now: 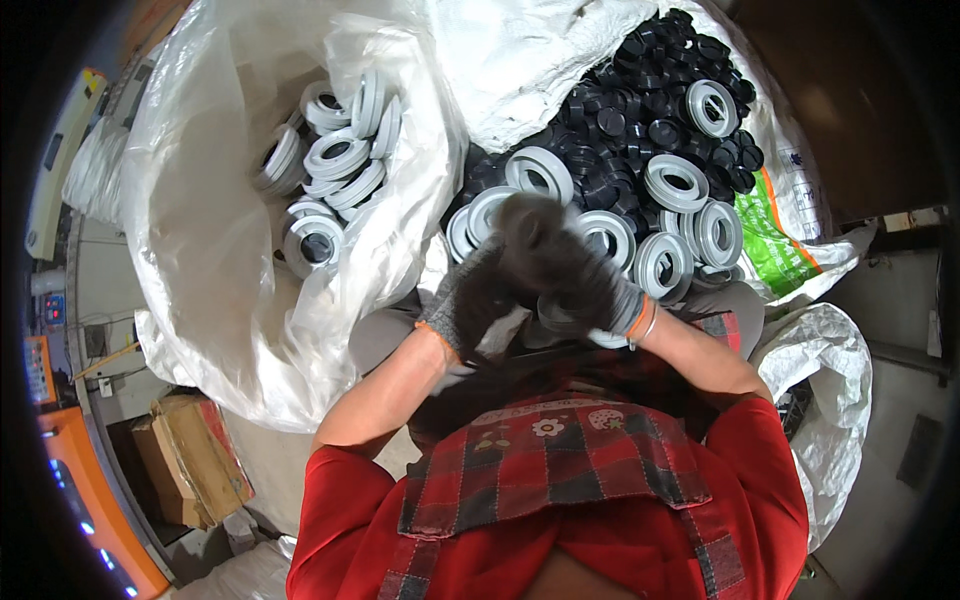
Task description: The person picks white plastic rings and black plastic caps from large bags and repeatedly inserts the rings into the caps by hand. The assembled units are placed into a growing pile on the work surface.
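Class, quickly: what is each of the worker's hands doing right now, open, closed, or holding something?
Left hand: gloved, blurred, against a grey ring; grip cannot be told.
Right hand: gloved, blurred, over the same ring; open or closed cannot be told.

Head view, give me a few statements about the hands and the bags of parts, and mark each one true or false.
1. Both hands wear dark grey knit gloves: left hand, right hand. True.
2. The clear plastic bag on the left holds only black caps. False: it holds grey rings, some fitted with black centres.
3. The black caps lie in the right-hand sack with loose grey rings on top. True.
4. The hands are far apart. False: they meet over the lap, blurred.
5. The person wears a blue shirt. False: red sleeves, checked apron.
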{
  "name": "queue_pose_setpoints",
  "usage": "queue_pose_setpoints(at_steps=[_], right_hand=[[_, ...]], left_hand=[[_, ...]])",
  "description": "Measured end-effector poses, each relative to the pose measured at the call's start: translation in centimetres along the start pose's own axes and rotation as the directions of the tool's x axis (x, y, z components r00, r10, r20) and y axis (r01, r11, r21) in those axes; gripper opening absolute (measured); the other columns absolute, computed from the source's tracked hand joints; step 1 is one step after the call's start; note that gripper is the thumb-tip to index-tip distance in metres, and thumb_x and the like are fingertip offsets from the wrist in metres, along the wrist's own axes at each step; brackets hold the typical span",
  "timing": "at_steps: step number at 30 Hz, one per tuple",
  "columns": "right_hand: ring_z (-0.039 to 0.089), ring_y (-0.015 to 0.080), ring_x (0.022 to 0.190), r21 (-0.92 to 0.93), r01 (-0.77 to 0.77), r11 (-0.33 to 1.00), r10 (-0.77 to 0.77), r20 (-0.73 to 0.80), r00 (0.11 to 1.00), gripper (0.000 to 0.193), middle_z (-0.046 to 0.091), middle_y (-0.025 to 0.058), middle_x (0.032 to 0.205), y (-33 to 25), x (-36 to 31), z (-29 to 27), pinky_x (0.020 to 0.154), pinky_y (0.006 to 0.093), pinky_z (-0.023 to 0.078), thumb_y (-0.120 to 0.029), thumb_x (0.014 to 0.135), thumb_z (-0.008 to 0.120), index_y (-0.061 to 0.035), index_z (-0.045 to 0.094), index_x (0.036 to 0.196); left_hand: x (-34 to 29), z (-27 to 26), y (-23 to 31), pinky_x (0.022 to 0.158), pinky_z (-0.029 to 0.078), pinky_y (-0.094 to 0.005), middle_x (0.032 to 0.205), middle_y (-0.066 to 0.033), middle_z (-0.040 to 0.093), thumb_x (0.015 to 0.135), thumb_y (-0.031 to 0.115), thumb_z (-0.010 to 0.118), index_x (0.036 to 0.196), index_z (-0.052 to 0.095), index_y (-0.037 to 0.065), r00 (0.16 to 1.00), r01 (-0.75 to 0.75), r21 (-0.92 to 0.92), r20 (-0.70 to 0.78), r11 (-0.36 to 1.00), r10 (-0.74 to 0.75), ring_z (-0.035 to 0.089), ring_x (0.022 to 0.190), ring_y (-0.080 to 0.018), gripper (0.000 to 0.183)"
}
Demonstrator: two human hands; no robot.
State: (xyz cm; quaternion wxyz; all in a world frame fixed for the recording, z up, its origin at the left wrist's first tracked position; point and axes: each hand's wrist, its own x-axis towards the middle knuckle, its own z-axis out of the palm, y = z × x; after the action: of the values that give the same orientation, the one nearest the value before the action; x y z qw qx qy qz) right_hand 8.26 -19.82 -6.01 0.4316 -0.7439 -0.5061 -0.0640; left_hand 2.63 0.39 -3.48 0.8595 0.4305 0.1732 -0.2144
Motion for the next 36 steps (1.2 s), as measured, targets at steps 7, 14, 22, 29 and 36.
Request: queue_pose_setpoints(at_steps=[7, 14, 22, 29, 36], right_hand=[[0.055, 0.0340, 0.110, -0.239, -0.701, 0.672, 0.656, -0.248, 0.713, 0.061, 0.058, 0.0216, 0.116, 12.0, 0.2, 0.6, 0.097, 0.0414, 0.042, -0.035, 0.077, 0.069, -0.0016, 0.051, 0.126], [0.058, 0.0345, 0.106, -0.648, -0.679, 0.346, 0.868, -0.054, 0.494, 0.052, 0.058, 0.0206, 0.121, 18.9, -1.9, 0.4, 0.094, 0.0414, 0.045, -0.037, 0.081, 0.062, -0.0052, 0.056, 0.122], [0.061, 0.0323, 0.090, -0.136, -0.476, 0.869, 0.455, -0.161, 0.876, 0.022, 0.064, 0.0168, 0.097, 6.9, 0.8, -3.7, 0.082, 0.0416, 0.049, -0.020, 0.088, 0.052, -0.0044, 0.065, 0.097], [0.059, 0.0329, 0.088, -0.065, -0.436, 0.898, 0.424, -0.141, 0.895, 0.040, 0.061, 0.0132, 0.090, -0.3, 1.7, -0.8, 0.079, 0.0386, 0.049, -0.023, 0.075, 0.071, -0.0051, 0.061, 0.110], [0.054, 0.0378, 0.101, -0.126, -0.269, 0.955, 0.283, 0.115, 0.952, 0.074, 0.053, 0.0216, 0.113, -3.3, 2.2, -2.9, 0.088, 0.0432, 0.047, -0.030, 0.065, 0.080, -0.0033, 0.048, 0.127]], left_hand=[[1.0, -1.8, -0.9, 0.079, 0.046, -0.0273, 0.090, -0.0041, 0.064, 0.087, 0.025, 0.064, 0.093, 0.066, 0.004, 0.945, -0.116, 0.113, -0.293, 0.987, 0.145, 0.059, 0.083, -0.0135, 0.022], [1.7, -1.2, -0.4, 0.079, 0.046, -0.0283, 0.096, -0.0034, 0.064, 0.091, 0.024, 0.062, 0.106, 0.062, 0.005, 0.902, -0.180, 0.103, -0.381, 0.978, 0.206, 0.059, 0.086, -0.0133, 0.025], [1.1, 0.5, -0.5, 0.084, 0.048, -0.0295, 0.105, -0.0055, 0.063, 0.090, 0.019, 0.062, 0.119, 0.056, 0.003, 0.973, -0.163, 0.040, -0.158, 0.986, 0.167, 0.060, 0.095, -0.0151, 0.034], [0.0, 1.4, -1.4, 0.083, 0.050, -0.0284, 0.107, -0.0064, 0.062, 0.089, 0.019, 0.063, 0.119, 0.057, 0.003, 0.978, -0.201, -0.015, -0.057, 0.979, 0.200, 0.060, 0.096, -0.0158, 0.034], [-1.2, 0.6, -0.6, 0.078, 0.050, -0.0270, 0.103, -0.0056, 0.063, 0.089, 0.019, 0.064, 0.118, 0.057, 0.001, 0.989, -0.117, 0.128, -0.076, 0.985, 0.128, 0.059, 0.090, -0.0137, 0.035]])
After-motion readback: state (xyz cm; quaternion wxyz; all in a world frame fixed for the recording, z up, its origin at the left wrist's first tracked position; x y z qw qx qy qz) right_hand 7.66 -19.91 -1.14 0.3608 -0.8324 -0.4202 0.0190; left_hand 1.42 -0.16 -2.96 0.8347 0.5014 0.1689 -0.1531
